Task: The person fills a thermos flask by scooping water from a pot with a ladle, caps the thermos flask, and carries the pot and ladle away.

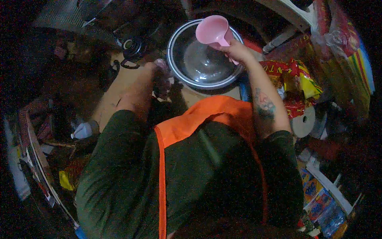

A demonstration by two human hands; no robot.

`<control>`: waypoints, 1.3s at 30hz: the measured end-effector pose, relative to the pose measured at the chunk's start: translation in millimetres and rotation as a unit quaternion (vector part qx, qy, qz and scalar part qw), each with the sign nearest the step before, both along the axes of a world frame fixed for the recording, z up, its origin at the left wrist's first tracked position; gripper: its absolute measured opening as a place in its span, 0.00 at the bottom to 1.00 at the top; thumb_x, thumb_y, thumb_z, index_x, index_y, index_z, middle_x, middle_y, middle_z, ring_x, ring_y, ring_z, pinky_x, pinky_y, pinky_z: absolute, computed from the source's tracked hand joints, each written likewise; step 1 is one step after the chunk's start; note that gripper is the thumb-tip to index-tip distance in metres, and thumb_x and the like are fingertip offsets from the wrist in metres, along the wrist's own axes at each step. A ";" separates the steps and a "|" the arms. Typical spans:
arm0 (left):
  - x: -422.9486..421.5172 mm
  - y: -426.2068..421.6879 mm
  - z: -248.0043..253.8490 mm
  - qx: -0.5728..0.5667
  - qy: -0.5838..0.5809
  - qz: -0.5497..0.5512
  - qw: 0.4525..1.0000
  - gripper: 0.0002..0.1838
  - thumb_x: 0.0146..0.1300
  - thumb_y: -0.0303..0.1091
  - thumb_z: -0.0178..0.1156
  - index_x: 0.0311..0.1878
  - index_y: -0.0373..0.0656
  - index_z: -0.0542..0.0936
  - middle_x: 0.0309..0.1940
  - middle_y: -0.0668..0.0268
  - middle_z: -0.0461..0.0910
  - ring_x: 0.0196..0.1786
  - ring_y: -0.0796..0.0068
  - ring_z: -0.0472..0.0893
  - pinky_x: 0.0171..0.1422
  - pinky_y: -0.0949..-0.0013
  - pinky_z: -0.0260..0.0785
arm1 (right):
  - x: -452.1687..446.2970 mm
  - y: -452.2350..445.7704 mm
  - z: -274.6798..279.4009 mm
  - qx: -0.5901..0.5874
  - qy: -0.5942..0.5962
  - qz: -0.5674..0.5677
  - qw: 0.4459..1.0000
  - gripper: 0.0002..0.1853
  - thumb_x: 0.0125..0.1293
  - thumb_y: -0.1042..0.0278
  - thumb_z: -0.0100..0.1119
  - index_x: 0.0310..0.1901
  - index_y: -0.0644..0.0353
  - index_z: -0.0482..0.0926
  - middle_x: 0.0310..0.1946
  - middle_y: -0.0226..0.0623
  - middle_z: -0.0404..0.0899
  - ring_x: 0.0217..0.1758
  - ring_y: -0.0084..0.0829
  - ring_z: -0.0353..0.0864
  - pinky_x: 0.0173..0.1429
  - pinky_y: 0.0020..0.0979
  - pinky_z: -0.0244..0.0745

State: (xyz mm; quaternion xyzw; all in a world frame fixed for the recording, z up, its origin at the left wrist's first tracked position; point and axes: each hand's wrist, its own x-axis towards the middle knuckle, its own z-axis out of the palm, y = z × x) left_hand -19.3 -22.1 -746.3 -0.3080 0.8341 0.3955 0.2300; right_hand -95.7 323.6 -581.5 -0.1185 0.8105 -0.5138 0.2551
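Note:
My right hand (pixel 238 52) is closed around the handle of a pink plastic dipper (pixel 213 30). The dipper's round bowl faces up toward me and hangs over the far side of a large metal basin (pixel 171 59). Inside the basin the surface is shiny and see-through looking; I cannot tell whether it holds water. My left forearm (pixel 137 93) reaches forward on the basin's left side. Around its end, by the rim, the picture is dark and smeared, with a pinkish-purple patch (pixel 161 65), so my left fingers cannot be made out.
Left of the basin stands a dark, round-topped object with a handle (pixel 133 49). A pale bottle (pixel 82 130) lies further left. Red and yellow printed bags (pixel 292 75) and a white disc with a hole (pixel 303 122) are on the right. Colourful packets (pixel 326 207) lie lower right.

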 end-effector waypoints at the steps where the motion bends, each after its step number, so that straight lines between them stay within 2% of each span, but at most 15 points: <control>1: 1.2 6.7 -8.8 -0.049 0.010 0.006 0.999 0.14 0.57 0.38 0.43 0.38 0.40 0.73 0.34 0.60 0.74 0.37 0.68 0.74 0.42 0.69 0.68 | -1.0 1.9 -1.2 0.034 0.027 0.009 0.999 0.18 0.50 0.64 0.57 0.38 0.67 0.68 0.16 0.31 0.69 0.13 0.21 0.67 0.14 0.22 0.61; 7: 21.9 37.7 -8.8 -0.244 0.122 0.107 0.956 0.18 0.55 0.44 0.43 0.41 0.40 0.71 0.36 0.58 0.74 0.37 0.64 0.75 0.41 0.66 0.68 | -5.9 12.3 -3.8 0.068 0.038 0.033 0.996 0.23 0.49 0.62 0.58 0.44 0.68 0.66 0.18 0.34 0.71 0.15 0.24 0.69 0.16 0.24 0.63; 14: 13.8 47.9 -21.3 -0.243 0.104 0.138 0.955 0.25 0.54 0.51 0.44 0.44 0.39 0.70 0.39 0.55 0.73 0.37 0.60 0.75 0.40 0.63 0.68 | -22.9 32.7 -38.4 0.104 0.061 0.041 0.992 0.27 0.49 0.61 0.58 0.48 0.69 0.65 0.22 0.36 0.73 0.17 0.25 0.71 0.19 0.27 0.65; 17: 2.4 32.4 -33.3 -0.157 0.033 0.031 0.987 0.27 0.54 0.54 0.44 0.46 0.39 0.69 0.40 0.54 0.73 0.37 0.58 0.76 0.40 0.61 0.68 | -37.6 35.6 -79.1 0.109 0.166 0.035 0.979 0.27 0.48 0.62 0.59 0.49 0.67 0.65 0.23 0.35 0.74 0.19 0.25 0.71 0.20 0.27 0.65; 18: 0.3 33.2 -33.9 -0.109 0.024 0.005 0.994 0.28 0.53 0.55 0.44 0.46 0.39 0.69 0.40 0.54 0.73 0.37 0.57 0.76 0.40 0.61 0.68 | -27.1 34.8 -55.5 0.109 0.166 0.035 0.979 0.27 0.48 0.62 0.59 0.49 0.67 0.65 0.23 0.35 0.74 0.19 0.25 0.71 0.20 0.27 0.65; 19: -1.8 37.9 -36.3 0.019 0.046 0.098 0.994 0.29 0.53 0.56 0.44 0.47 0.39 0.69 0.40 0.54 0.73 0.37 0.57 0.76 0.40 0.60 0.68 | -16.6 35.9 -29.9 0.149 0.128 0.044 0.980 0.27 0.48 0.62 0.59 0.49 0.67 0.65 0.25 0.37 0.74 0.21 0.26 0.73 0.23 0.27 0.67; 20: 0.7 61.0 -9.9 0.323 0.126 0.388 0.854 0.31 0.52 0.59 0.45 0.49 0.42 0.68 0.42 0.56 0.73 0.40 0.58 0.75 0.42 0.60 0.68 | -9.5 37.0 -9.9 0.188 0.090 0.053 0.977 0.27 0.48 0.62 0.59 0.49 0.66 0.65 0.27 0.38 0.75 0.24 0.28 0.74 0.26 0.28 0.68; 23: -1.6 80.6 -7.9 0.398 0.068 0.346 0.847 0.33 0.52 0.60 0.44 0.51 0.43 0.65 0.45 0.56 0.70 0.43 0.58 0.73 0.45 0.59 0.66 | -34.0 57.0 -75.1 0.142 0.178 0.036 0.973 0.27 0.47 0.61 0.59 0.48 0.64 0.66 0.29 0.42 0.76 0.26 0.31 0.75 0.28 0.30 0.69; 24: -4.0 78.5 -15.0 0.422 0.049 0.330 0.843 0.33 0.52 0.61 0.44 0.52 0.43 0.64 0.46 0.56 0.70 0.45 0.59 0.72 0.46 0.59 0.66 | -34.2 57.7 -68.0 0.143 0.180 0.037 0.972 0.27 0.47 0.61 0.59 0.48 0.64 0.66 0.29 0.42 0.76 0.26 0.31 0.75 0.28 0.30 0.69; 26: -9.0 62.7 -41.5 0.392 0.182 0.186 0.883 0.24 0.60 0.55 0.35 0.32 0.44 0.70 0.26 0.64 0.71 0.32 0.68 0.71 0.38 0.64 0.67 | -26.8 58.0 -46.0 0.194 0.058 0.035 0.979 0.25 0.48 0.60 0.59 0.46 0.65 0.67 0.29 0.44 0.76 0.24 0.33 0.75 0.28 0.32 0.70; 30: -11.8 73.7 -37.8 0.344 0.178 0.262 0.884 0.21 0.59 0.53 0.37 0.32 0.45 0.70 0.26 0.65 0.71 0.31 0.68 0.72 0.36 0.64 0.67 | -19.5 60.6 -55.2 0.155 0.192 0.002 0.969 0.24 0.48 0.60 0.58 0.45 0.65 0.67 0.25 0.42 0.75 0.18 0.32 0.73 0.23 0.32 0.68; 32: -8.6 79.0 -24.8 0.391 0.141 0.320 0.851 0.20 0.59 0.51 0.38 0.32 0.45 0.70 0.26 0.66 0.71 0.30 0.69 0.72 0.35 0.65 0.67 | -19.3 64.5 -43.5 0.200 0.108 0.032 0.973 0.25 0.48 0.59 0.59 0.45 0.65 0.67 0.28 0.44 0.76 0.23 0.33 0.75 0.28 0.32 0.70; 36: 0.2 101.9 30.0 0.481 0.104 0.406 0.770 0.17 0.58 0.48 0.41 0.31 0.46 0.71 0.25 0.66 0.71 0.28 0.69 0.72 0.33 0.65 0.67 | -22.2 63.9 -52.9 0.206 0.108 0.019 0.972 0.26 0.47 0.57 0.59 0.45 0.65 0.68 0.32 0.46 0.76 0.30 0.36 0.77 0.34 0.33 0.70; 38: 1.7 108.8 40.1 0.479 0.101 0.402 0.774 0.15 0.58 0.47 0.43 0.31 0.46 0.71 0.25 0.67 0.72 0.28 0.69 0.72 0.33 0.66 0.67 | -20.9 61.3 -54.5 0.202 0.155 0.023 0.967 0.26 0.47 0.57 0.59 0.45 0.65 0.67 0.35 0.48 0.75 0.38 0.38 0.76 0.41 0.34 0.69; 39: -0.1 102.7 23.1 0.465 0.087 0.377 0.796 0.16 0.57 0.47 0.44 0.37 0.44 0.71 0.30 0.63 0.72 0.33 0.65 0.73 0.36 0.62 0.67 | -18.7 58.8 -49.9 0.203 0.155 0.023 0.967 0.26 0.47 0.57 0.59 0.45 0.65 0.67 0.35 0.48 0.75 0.38 0.38 0.76 0.41 0.34 0.69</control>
